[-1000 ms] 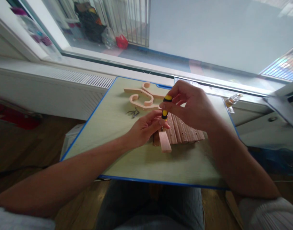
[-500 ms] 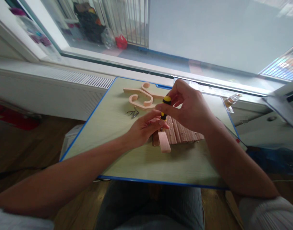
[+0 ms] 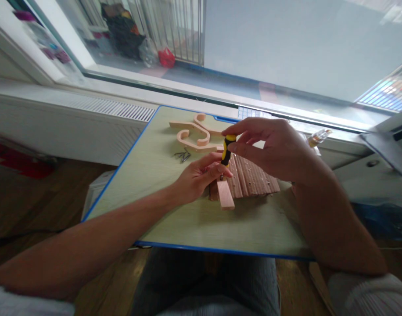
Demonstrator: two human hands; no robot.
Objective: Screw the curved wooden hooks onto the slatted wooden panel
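Note:
My right hand pinches the yellow and black handle of a small screwdriver, which stands upright with its tip down on a wooden slat. My left hand has its fingertips closed around the screwdriver's tip where it meets the slat; a screw there is too small to make out. The slat lies across the near end of a row of several brown wooden slats with small holes.
Curved light wooden pieces lie at the far side of the blue-edged table, with a small heap of dark screws in front of them. A small clear bottle rests on the window sill to the right.
My right hand has turned on the screwdriver handle, its fingers swinging from above the handle round to the right. The left hand and slats have stayed in place.

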